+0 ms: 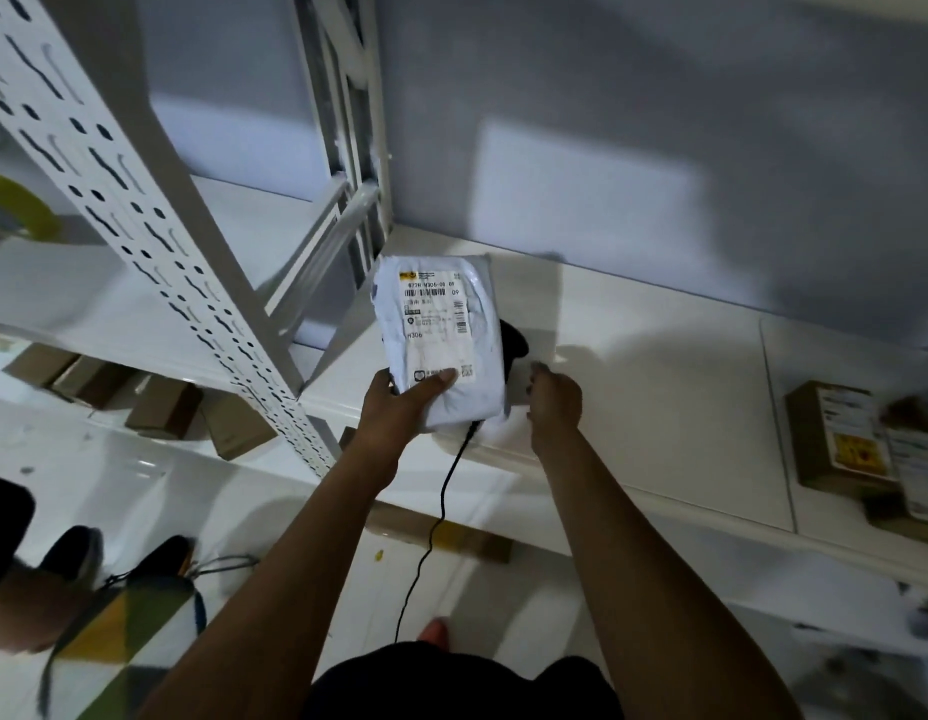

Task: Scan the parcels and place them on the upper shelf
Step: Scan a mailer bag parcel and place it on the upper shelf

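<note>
My left hand (399, 394) grips the near end of a white poly-bag parcel (441, 324), label side up, with the thumb on the label. The parcel is held over the white upper shelf (659, 366). Behind and under the parcel sits a black barcode scanner (513, 345), mostly hidden; its black cable (441, 511) hangs down over the shelf edge. My right hand (552, 400) is just right of the parcel, fingers curled beside the scanner; I cannot tell whether it grips the scanner.
Brown cardboard parcels (841, 439) with labels lie at the shelf's right end. A perforated white upright (155, 220) stands to the left. Several brown boxes (160, 402) sit on the lower level at left. A person's feet (118, 558) stand on the floor at lower left.
</note>
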